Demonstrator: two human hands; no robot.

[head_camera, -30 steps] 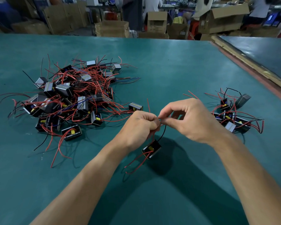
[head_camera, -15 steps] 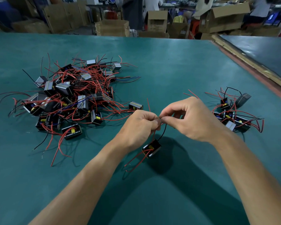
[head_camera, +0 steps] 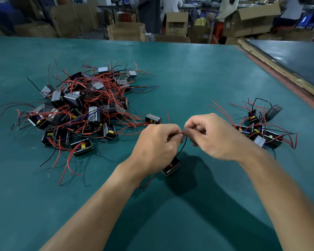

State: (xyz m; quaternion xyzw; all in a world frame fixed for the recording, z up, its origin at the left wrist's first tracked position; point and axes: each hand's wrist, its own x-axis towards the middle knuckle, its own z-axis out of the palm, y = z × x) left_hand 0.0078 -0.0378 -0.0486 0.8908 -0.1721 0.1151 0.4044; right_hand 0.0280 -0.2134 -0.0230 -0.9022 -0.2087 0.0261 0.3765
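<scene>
Head camera, looking down, gives me both forearms reaching out over a green table (head_camera: 188, 78). The left hand (head_camera: 158, 142) and the right hand (head_camera: 212, 136) meet fingertip to fingertip just above the cloth. Both have their fingers curled in tight, and each pinches between thumb and forefinger at the top end of a thin black lead (head_camera: 182, 147). Exactly what the fingertips do to the lead's tip is hidden from me by the knuckles.

The black lead curves down from that pinch to a small dark coil unit (head_camera: 171, 166), which sits tilted just below and between the two wrists, partly covered by the left hand. I cannot tell whether it hangs from the lead or rests on the table. A couple of red leads (head_camera: 147, 183) trail out from under the left wrist towards me.

To my left lies a large tangled heap of the same units (head_camera: 83, 107), their red and black wires spreading in every direction; one unit (head_camera: 153, 119) sits at its near edge, just beyond the left hand. To my right, just past the right wrist, a smaller cluster (head_camera: 261, 131) of units lies together. Cardboard boxes (head_camera: 126, 31) stand beyond the table's far edge.
</scene>
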